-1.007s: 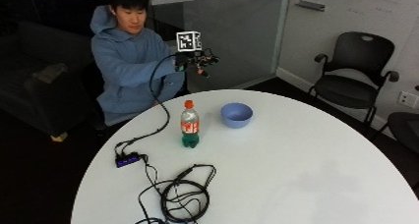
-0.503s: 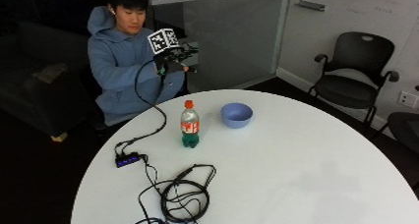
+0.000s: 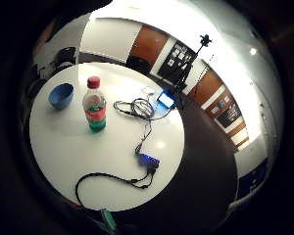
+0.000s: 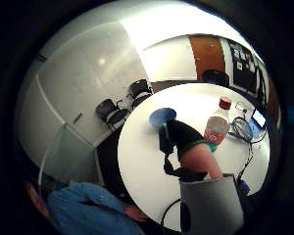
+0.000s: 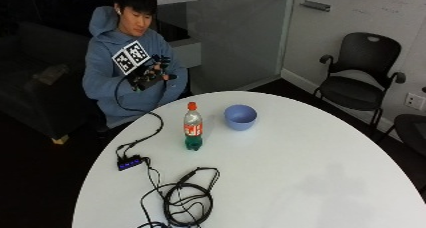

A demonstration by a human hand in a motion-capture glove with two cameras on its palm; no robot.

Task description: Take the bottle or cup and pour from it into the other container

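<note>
Two containers are seen upright on the round white tabletop (image 5: pixel 319 178): a blue bowl (image 5: pixel 240 117) and, just beside it but apart, a capped soda bottle (image 5: pixel 192 126) with a red label and green base. A coil of black cable (image 5: pixel 186 198) and a small blue hub (image 5: pixel 130 162) are laid nearer the edge. The gloved right hand (image 5: pixel 150 75) is held up before the chest, well apart from the bottle; nothing is held in its grip, fingers loosely curled

Bottle (image 5: pixel 193 126) upright, capped — beside blue bowl (image 5: pixel 240 117).
</note>
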